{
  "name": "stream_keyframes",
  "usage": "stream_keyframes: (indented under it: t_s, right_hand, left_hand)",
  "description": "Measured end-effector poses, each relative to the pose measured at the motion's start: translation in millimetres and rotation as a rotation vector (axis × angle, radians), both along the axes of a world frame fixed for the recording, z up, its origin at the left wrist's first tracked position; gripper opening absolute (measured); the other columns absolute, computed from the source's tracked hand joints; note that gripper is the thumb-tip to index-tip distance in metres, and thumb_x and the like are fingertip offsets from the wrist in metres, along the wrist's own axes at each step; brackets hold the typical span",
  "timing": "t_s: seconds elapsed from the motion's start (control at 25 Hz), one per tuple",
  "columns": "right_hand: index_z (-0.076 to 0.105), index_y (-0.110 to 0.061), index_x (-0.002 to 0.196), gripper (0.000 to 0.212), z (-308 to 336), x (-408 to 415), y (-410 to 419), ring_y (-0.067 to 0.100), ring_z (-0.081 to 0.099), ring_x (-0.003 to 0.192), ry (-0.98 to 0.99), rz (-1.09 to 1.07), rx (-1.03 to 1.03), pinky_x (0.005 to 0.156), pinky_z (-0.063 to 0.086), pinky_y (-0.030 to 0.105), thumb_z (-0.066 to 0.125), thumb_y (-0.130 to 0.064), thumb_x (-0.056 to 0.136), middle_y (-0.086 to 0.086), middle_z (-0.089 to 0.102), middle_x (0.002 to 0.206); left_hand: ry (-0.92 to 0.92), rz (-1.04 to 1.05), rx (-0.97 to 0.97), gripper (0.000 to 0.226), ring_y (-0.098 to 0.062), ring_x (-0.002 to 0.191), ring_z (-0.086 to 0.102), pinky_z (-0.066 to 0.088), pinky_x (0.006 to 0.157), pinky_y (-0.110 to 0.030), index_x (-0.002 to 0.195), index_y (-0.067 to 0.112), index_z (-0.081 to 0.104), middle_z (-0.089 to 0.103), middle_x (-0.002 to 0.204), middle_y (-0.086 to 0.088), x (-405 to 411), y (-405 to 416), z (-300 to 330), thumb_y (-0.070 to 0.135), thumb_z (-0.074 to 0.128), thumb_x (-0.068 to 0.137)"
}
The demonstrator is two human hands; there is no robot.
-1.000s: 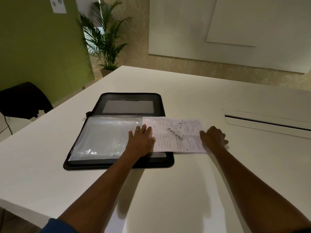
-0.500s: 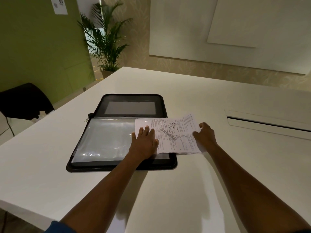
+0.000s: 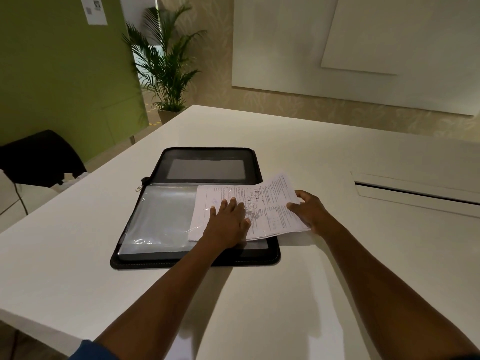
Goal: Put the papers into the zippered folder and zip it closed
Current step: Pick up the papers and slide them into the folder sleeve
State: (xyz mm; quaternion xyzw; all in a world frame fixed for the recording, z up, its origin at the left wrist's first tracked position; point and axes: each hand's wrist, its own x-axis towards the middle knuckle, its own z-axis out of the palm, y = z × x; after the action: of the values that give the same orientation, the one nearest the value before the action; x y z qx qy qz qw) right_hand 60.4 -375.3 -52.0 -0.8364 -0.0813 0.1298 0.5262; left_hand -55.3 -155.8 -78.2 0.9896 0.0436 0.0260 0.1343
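A black zippered folder (image 3: 145,261) lies open on the white table (image 3: 78,229), its near half covered by a clear plastic sleeve (image 3: 161,216). A stack of printed papers (image 3: 275,201) lies across the folder's right side, its left part under the plastic and its right edge past the folder's rim. My left hand (image 3: 228,222) rests flat, fingers spread, on the sleeve over the papers. My right hand (image 3: 309,209) grips the stack's right edge, thumb on top. The zipper pull (image 3: 139,188) hangs at the folder's left hinge.
A recessed cable slot (image 3: 415,193) is set in the table at the right. A black chair (image 3: 39,154) stands off the table's left edge. A potted palm (image 3: 166,66) stands beyond the far left corner.
The papers have slid left, further over the folder and under the plastic sleeve, and turned slightly. My right hand moved left with them; my left hand stayed pressing on the sleeve.
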Motion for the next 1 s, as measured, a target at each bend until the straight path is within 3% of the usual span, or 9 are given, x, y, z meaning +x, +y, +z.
stream_keyframes:
  t_s: [0.36,0.56,0.76,1.0]
  right_hand:
    - [0.056,-0.02,0.129,0.036,-2,-11,26,0.016,0.072,0.083,0.075,0.006,0.024,0.061,0.058,0.025,0.065,-0.017,0.094,0.004,0.068,0.111]
    - [0.059,-0.018,0.125,0.031,-3,-13,36,0.015,0.072,0.079,0.096,0.012,-0.051,0.055,0.055,0.022,0.064,-0.023,0.094,0.002,0.07,0.105]
    - [0.06,-0.017,0.122,0.03,0,-7,36,0.016,0.068,0.073,0.002,-0.181,-0.138,0.054,0.048,0.024,0.061,-0.02,0.091,0.009,0.071,0.102]
    - [0.065,-0.023,0.116,0.025,-2,-14,48,0.005,0.067,0.066,-0.046,-0.121,-0.105,0.039,0.042,0.014,0.062,-0.018,0.091,-0.011,0.067,0.081]
  left_hand:
    - [0.008,-0.041,-0.039,0.042,-0.029,0.142,0.031,0.024,0.115,-0.057,0.134,0.018,0.043,0.034,0.153,-0.008,-2,8,5,0.042,0.028,0.102]
    - [-0.019,-0.02,-0.02,0.049,-0.032,0.148,0.02,0.018,0.119,-0.056,0.142,0.019,0.037,0.026,0.159,-0.008,-3,11,4,0.045,0.033,0.101]
    - [-0.033,0.219,0.063,0.064,-0.034,0.152,0.003,0.003,0.117,-0.064,0.152,0.022,0.022,0.011,0.165,-0.006,-6,48,7,0.058,0.026,0.099]
    - [0.015,0.233,0.077,0.074,-0.035,0.151,-0.009,-0.007,0.113,-0.068,0.156,0.029,0.008,-0.002,0.166,-0.002,-14,69,-1,0.069,0.012,0.093]
